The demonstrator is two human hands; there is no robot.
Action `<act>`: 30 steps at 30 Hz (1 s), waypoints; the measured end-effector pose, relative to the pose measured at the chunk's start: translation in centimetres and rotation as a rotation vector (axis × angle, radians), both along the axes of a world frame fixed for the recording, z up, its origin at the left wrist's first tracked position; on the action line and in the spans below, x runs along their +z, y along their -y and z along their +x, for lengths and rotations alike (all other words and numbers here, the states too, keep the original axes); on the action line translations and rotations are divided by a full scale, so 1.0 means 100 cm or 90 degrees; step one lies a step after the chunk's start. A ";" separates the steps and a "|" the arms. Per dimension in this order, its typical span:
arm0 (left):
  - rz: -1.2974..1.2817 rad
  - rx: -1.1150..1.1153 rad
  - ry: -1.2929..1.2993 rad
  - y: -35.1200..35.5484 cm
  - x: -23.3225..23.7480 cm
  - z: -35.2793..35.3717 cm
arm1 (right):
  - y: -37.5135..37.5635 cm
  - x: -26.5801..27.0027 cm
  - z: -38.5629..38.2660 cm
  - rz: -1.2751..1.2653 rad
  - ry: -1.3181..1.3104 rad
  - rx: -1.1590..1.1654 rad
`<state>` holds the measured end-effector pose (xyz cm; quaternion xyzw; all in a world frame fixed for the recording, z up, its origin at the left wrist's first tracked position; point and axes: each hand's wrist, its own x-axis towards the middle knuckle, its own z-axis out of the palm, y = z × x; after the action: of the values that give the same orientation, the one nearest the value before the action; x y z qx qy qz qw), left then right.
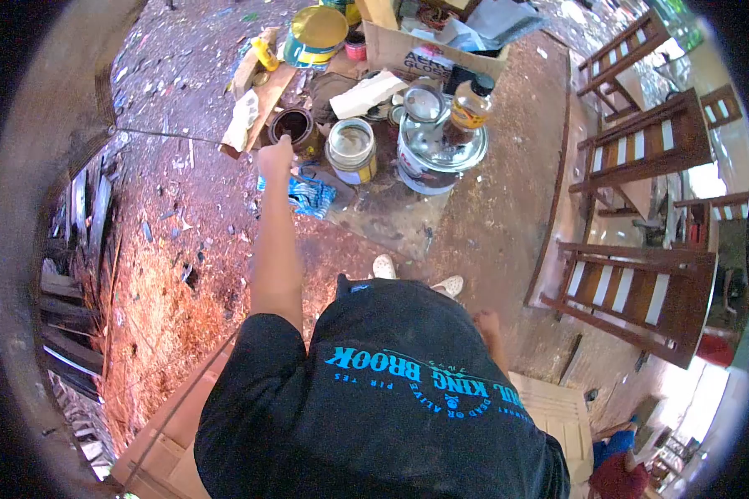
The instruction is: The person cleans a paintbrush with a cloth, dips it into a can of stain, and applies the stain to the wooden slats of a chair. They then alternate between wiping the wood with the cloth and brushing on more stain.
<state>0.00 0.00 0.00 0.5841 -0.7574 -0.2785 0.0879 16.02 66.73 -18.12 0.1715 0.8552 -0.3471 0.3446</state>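
My left hand (276, 158) is stretched forward, its fingers closed at the near rim of an open can of dark liquid (291, 126). Whatever it grips is too small to make out. Under that wrist lies a crumpled blue patterned cloth (310, 196). Just right of the dark can stands an open tin with pale contents (351, 151). My right hand (488, 323) is low beside my black shirt (408, 358), which partly covers it; its fingers do not show clearly.
A large silver-lidded tin (429, 166) carries a bottle (472, 104) and a round clear container (424, 103). Behind stand a cardboard box (441, 58) and a green-yellow tin (314, 37). Brown slatted wooden pieces (641, 291) line the right. Wooden panels (553, 407) lie near me.
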 end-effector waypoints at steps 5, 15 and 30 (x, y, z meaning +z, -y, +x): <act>0.044 -0.030 -0.073 0.016 0.008 0.021 | -0.012 0.007 0.027 0.014 0.090 -0.061; -0.169 -0.274 0.013 -0.077 0.149 0.110 | -0.029 -0.036 -0.017 -0.024 0.098 -0.051; -0.041 -0.583 -0.024 -0.216 0.031 0.093 | -0.044 0.014 -0.039 0.116 0.023 0.080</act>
<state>9.32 21.60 3.06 0.1812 -0.9439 -0.2756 -0.0128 12.13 71.12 -16.72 0.1540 0.8860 -0.2426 0.3639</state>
